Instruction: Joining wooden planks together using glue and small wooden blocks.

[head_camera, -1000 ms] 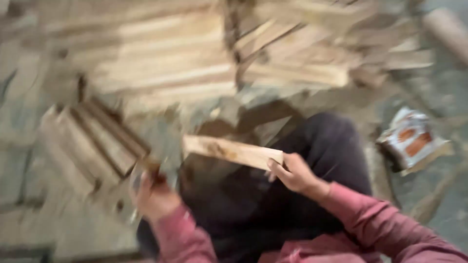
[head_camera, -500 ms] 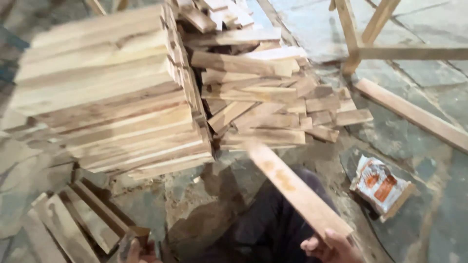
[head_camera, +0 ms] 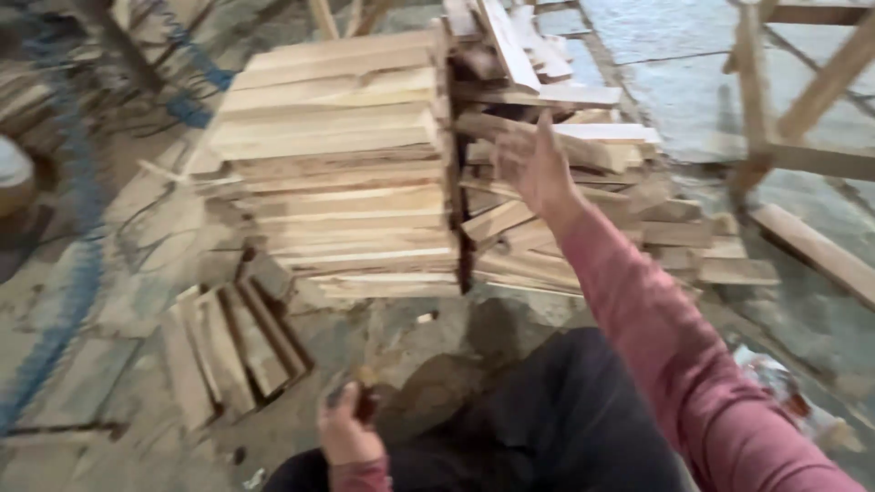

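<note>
Right hand at loose slats; left hand low with tool.

Right hand (head_camera: 533,164) extended, fingers spread, empty, over the loose slats (head_camera: 583,210) just right of the neat stack (head_camera: 337,155); left hand (head_camera: 346,428) closed on a dark tool (head_camera: 363,401) near the lap; floor slats (head_camera: 228,351) lie left of it, within reach.

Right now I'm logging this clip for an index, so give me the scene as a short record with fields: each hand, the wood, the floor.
Right hand: right hand stretched out over the jumbled planks, fingers spread, holding nothing.
Left hand: left hand low by the knee, closed round a small dark object; too blurred to identify.
Wood: neat plank stack on the left; flat boards below it.
Floor: stone floor.
</note>
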